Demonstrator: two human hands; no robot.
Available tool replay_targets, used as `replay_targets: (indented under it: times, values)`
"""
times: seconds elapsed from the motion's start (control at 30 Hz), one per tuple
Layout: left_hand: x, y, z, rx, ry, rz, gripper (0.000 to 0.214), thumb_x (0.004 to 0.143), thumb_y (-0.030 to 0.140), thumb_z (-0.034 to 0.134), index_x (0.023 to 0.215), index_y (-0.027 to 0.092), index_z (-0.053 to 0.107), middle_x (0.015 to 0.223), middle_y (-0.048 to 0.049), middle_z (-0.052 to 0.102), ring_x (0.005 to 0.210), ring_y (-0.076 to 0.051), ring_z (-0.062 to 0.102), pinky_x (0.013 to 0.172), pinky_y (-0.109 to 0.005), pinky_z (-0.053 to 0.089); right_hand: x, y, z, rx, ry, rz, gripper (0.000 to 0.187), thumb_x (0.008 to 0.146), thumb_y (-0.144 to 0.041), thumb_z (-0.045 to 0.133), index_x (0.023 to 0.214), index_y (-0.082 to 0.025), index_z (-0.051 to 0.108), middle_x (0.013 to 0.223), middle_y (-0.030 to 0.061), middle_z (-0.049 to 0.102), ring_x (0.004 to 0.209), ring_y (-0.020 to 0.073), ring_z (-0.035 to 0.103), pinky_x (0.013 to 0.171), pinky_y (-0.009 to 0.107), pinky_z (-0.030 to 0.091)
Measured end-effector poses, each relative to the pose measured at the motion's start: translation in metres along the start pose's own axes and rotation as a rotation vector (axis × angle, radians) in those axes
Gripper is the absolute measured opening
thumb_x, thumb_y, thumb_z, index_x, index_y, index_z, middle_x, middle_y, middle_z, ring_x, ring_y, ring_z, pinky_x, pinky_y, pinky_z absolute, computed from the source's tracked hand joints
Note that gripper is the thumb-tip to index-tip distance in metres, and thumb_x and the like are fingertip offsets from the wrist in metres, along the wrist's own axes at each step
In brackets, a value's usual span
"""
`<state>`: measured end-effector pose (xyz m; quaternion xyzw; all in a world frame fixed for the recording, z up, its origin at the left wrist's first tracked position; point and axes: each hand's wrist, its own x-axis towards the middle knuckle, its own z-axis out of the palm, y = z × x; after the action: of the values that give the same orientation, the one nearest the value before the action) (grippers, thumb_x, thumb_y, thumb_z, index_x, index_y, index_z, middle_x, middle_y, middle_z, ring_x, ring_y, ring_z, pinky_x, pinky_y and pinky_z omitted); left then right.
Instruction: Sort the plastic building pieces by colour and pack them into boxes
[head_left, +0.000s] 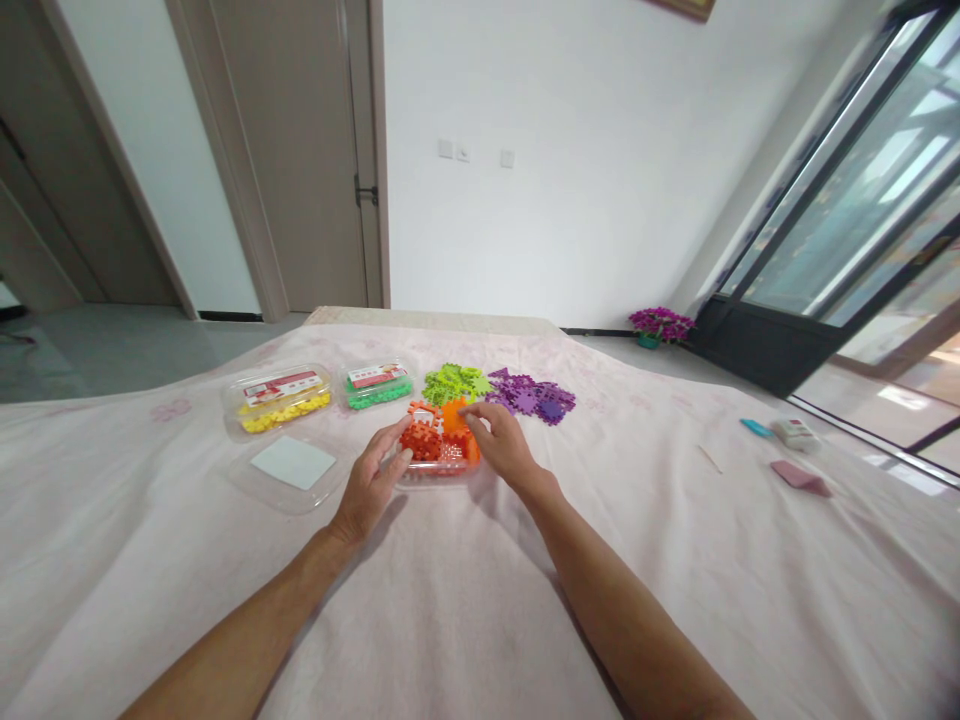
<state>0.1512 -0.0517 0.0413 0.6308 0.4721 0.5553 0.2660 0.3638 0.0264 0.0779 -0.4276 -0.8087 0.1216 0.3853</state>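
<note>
In front of me stands a clear plastic box (439, 468) with red-orange interlocking puzzle-like pieces (421, 441) in it. My left hand (373, 478) grips the box's left side, thumb near its front and fingers behind. At the box's back right, my right hand (501, 442) pinches a bright orange piece (454, 416) between thumb and fingertips. The piece is upright above the box, its lower part close to the other pieces. Behind the box lie a pile of lime-green pieces (454, 383) and a pile of purple pieces (529, 396).
To the left are a clear box of yellow pieces (285, 400), a box of green pieces (379, 386) and a clear lid (294, 464) with a white label. Far right lie a blue item (756, 428), a small white box (795, 434), a pink cloth (801, 477) and a thin stick (710, 459).
</note>
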Motion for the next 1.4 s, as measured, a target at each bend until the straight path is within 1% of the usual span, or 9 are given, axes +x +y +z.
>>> replay_targets:
  times: [0.17, 0.33, 0.47, 0.57, 0.7, 0.8, 0.93, 1.17, 1.4]
  values:
    - [0.0, 0.0, 0.0, -0.02, 0.015, -0.004, 0.047, 0.093, 0.041, 0.052, 0.135, 0.021, 0.056, 0.144, -0.0097, 0.053, 0.137, -0.025, 0.045, 0.119, -0.049, 0.028, 0.001, 0.002, -0.011, -0.098, -0.168, -0.035, 0.022, 0.094, -0.019, 0.053, 0.088, -0.02, 0.074, 0.095, 0.005, 0.074, 0.095, 0.018, 0.064, 0.092, 0.032, 0.041]
    - [0.0, -0.001, -0.001, -0.031, -0.003, -0.01, 0.048, 0.093, 0.041, 0.05, 0.137, 0.022, 0.054, 0.144, -0.0089, 0.053, 0.138, -0.024, 0.043, 0.119, -0.048, 0.029, -0.002, -0.001, -0.012, -0.18, -0.118, -0.053, 0.027, 0.098, -0.023, 0.05, 0.09, -0.019, 0.075, 0.108, 0.008, 0.071, 0.105, 0.0198, 0.061, 0.095, 0.033, 0.04]
    - [-0.001, 0.002, 0.0, -0.046, -0.013, -0.01, 0.049, 0.093, 0.04, 0.05, 0.138, 0.023, 0.054, 0.145, -0.0082, 0.053, 0.139, -0.024, 0.042, 0.12, -0.047, 0.028, -0.005, -0.007, -0.009, -0.206, -0.319, -0.118, 0.028, 0.1, -0.028, 0.047, 0.09, -0.022, 0.073, 0.087, 0.0037, 0.072, 0.09, 0.0185, 0.064, 0.089, 0.031, 0.042]
    - [-0.003, 0.006, 0.001, -0.077, -0.019, -0.014, 0.051, 0.093, 0.039, 0.051, 0.14, 0.022, 0.053, 0.146, -0.0084, 0.051, 0.14, -0.025, 0.041, 0.12, -0.046, 0.026, -0.007, -0.006, -0.005, -0.206, -0.361, -0.176, 0.028, 0.1, -0.028, 0.045, 0.095, -0.023, 0.072, 0.092, 0.004, 0.073, 0.095, 0.0189, 0.063, 0.094, 0.033, 0.041]
    - [-0.004, 0.008, 0.002, -0.112, -0.039, -0.021, 0.052, 0.093, 0.038, 0.051, 0.142, 0.022, 0.051, 0.149, -0.0079, 0.049, 0.141, -0.024, 0.04, 0.121, -0.045, 0.024, -0.01, 0.0, -0.005, -0.138, -0.234, -0.172, 0.025, 0.098, -0.027, 0.05, 0.114, -0.022, 0.068, 0.115, 0.0067, 0.07, 0.109, 0.0198, 0.061, 0.1, 0.033, 0.041]
    - [-0.004, 0.007, 0.002, -0.111, -0.046, -0.028, 0.053, 0.092, 0.038, 0.052, 0.142, 0.022, 0.05, 0.149, -0.0076, 0.049, 0.141, -0.023, 0.039, 0.121, -0.044, 0.024, -0.012, 0.003, -0.009, -0.213, -0.099, -0.029, 0.019, 0.091, -0.03, 0.06, 0.105, -0.021, 0.07, 0.106, 0.0071, 0.072, 0.103, 0.0221, 0.06, 0.093, 0.035, 0.042]
    - [-0.003, 0.007, 0.003, -0.091, -0.062, -0.033, 0.052, 0.092, 0.037, 0.051, 0.142, 0.022, 0.05, 0.149, -0.0071, 0.05, 0.142, -0.022, 0.039, 0.121, -0.043, 0.024, -0.013, 0.0, -0.009, -0.348, -0.113, 0.065, 0.018, 0.085, -0.039, 0.068, 0.09, -0.022, 0.069, 0.091, 0.0055, 0.071, 0.095, 0.0237, 0.058, 0.084, 0.034, 0.041]
    - [-0.004, 0.002, 0.003, -0.057, -0.095, -0.035, 0.051, 0.092, 0.037, 0.051, 0.141, 0.023, 0.051, 0.152, -0.0059, 0.046, 0.143, -0.022, 0.037, 0.121, -0.042, 0.025, -0.015, -0.005, -0.004, -0.417, -0.102, 0.095, 0.014, 0.081, -0.027, 0.064, 0.093, -0.021, 0.067, 0.092, 0.0051, 0.071, 0.096, 0.0235, 0.056, 0.084, 0.033, 0.037]
    - [-0.004, 0.002, 0.003, -0.057, -0.105, -0.022, 0.051, 0.093, 0.038, 0.052, 0.142, 0.025, 0.051, 0.152, -0.006, 0.046, 0.143, -0.022, 0.037, 0.122, -0.045, 0.024, -0.015, -0.01, -0.008, -0.404, -0.118, 0.137, 0.025, 0.079, -0.018, 0.058, 0.098, -0.023, 0.072, 0.095, 0.0043, 0.073, 0.098, 0.0238, 0.056, 0.086, 0.034, 0.037]
